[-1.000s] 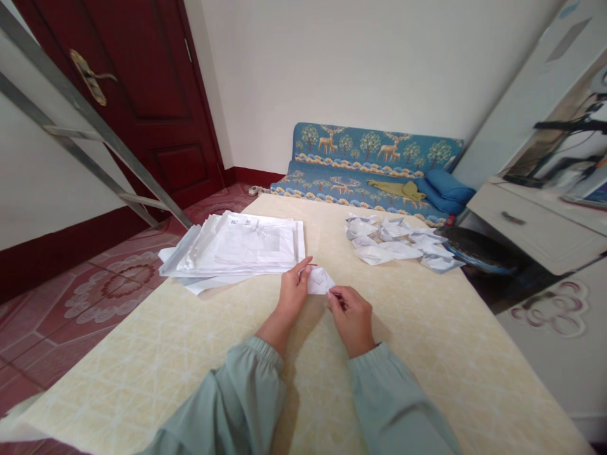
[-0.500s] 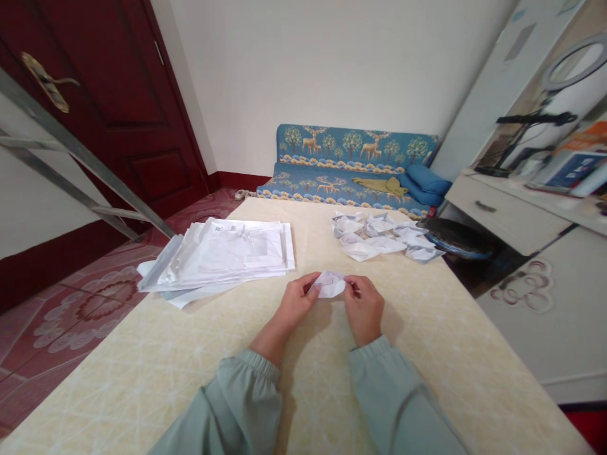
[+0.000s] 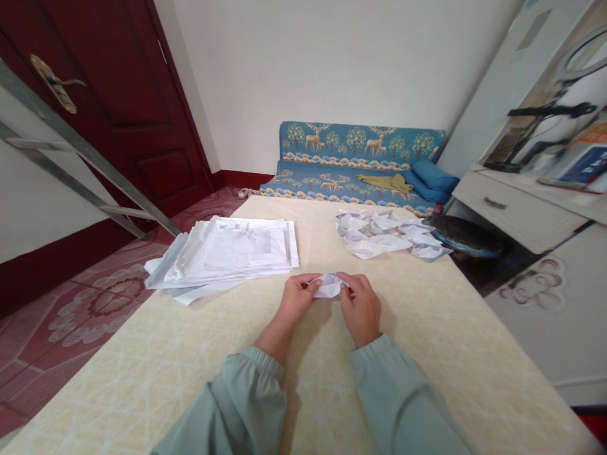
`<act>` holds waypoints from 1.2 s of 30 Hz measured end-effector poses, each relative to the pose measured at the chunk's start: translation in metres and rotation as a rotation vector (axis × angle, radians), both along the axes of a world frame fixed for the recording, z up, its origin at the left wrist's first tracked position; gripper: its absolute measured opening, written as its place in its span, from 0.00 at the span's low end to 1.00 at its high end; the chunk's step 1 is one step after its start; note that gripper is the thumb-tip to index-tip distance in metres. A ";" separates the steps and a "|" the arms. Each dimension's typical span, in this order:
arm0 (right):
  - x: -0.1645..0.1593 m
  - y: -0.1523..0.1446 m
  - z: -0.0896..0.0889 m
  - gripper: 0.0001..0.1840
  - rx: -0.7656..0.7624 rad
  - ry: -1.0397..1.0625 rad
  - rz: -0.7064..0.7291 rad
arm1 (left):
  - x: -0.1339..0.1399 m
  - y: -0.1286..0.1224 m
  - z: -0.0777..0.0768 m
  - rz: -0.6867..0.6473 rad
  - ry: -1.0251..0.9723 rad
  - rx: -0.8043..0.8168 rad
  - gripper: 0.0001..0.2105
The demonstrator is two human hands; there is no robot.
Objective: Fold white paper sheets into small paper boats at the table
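A small folded piece of white paper is held between my two hands, just above the middle of the table. My left hand pinches its left end between thumb and fingers. At the right end, my right hand grips it, with the thumb in front and the index finger along the top edge. Faint print shows on the paper. Beyond my right hand lies a group of folded white paper pieces. To the left of my left hand rests a stack of white paper sheets, partly in clear plastic.
The table has a pale yellow patterned cover. Behind it stands a blue sofa with a deer pattern. A metal ladder leans near the dark red door. On the right are a white cabinet and a dark round stool.
My right hand has shifted slightly left, and its index finger now lies further over the paper's top edge. The whole view has moved a little.
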State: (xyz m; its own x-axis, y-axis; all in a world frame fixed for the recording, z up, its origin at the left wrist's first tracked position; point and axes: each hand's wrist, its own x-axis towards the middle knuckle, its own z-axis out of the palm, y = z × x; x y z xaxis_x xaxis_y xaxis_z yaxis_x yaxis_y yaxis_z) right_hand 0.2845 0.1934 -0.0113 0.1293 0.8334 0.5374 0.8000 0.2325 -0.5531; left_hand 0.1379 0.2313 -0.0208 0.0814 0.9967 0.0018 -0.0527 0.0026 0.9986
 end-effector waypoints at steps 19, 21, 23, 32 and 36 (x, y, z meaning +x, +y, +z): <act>0.005 -0.001 0.004 0.04 -0.132 -0.114 0.274 | -0.012 0.002 -0.003 0.098 0.349 0.208 0.13; 0.004 -0.003 0.007 0.10 -0.145 -0.175 0.367 | -0.013 0.002 -0.004 0.125 0.386 0.219 0.13; 0.004 -0.004 0.008 0.18 -0.149 -0.209 0.425 | -0.014 0.003 -0.006 0.142 0.411 0.228 0.14; 0.012 0.008 -0.004 0.04 -0.145 -0.029 0.424 | -0.020 0.003 0.006 -0.048 0.282 0.276 0.11; 0.019 0.012 -0.010 0.05 -0.130 0.030 0.429 | -0.028 0.000 0.014 -0.278 0.316 0.436 0.13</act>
State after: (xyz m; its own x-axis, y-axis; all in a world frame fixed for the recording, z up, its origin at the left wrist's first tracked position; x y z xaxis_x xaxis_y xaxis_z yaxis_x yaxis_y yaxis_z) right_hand 0.3030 0.2050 -0.0209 -0.2285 0.8754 0.4260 0.6297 0.4666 -0.6211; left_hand 0.1102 0.2311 -0.0067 0.4019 0.8507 0.3389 0.1905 -0.4397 0.8777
